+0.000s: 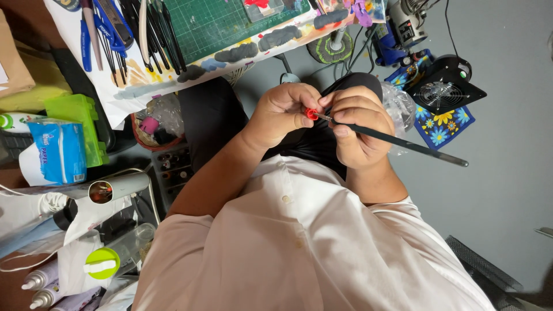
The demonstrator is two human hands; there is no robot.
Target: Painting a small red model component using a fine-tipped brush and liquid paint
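Red, small and round: a little plastic piece (311,114) sits pinched in the fingertips of the left hand (283,115), held in the air over the person's lap, well off the desk (144,80). The right hand (356,129) is closed around a thin dark paintbrush (403,141); its tip touches the red piece, its handle slants out to the right. Both hands are closed in a grip, left on the piece, right on the brush.

Progress, as a judgement: the piece looks evenly red on the side that shows, so the colouring appears well on; the hidden side cannot be judged.

Along the desk's near edge lies white paper with painted grey blobs (253,49), and behind it a green cutting mat (230,20). A row of dark brushes and pens (144,34) lies toward its left end. A blue tissue pack (57,150) and a green box (80,118) sit further left. On the grey floor (507,173) rests a black fan (443,89) on a flowered cloth (443,124).
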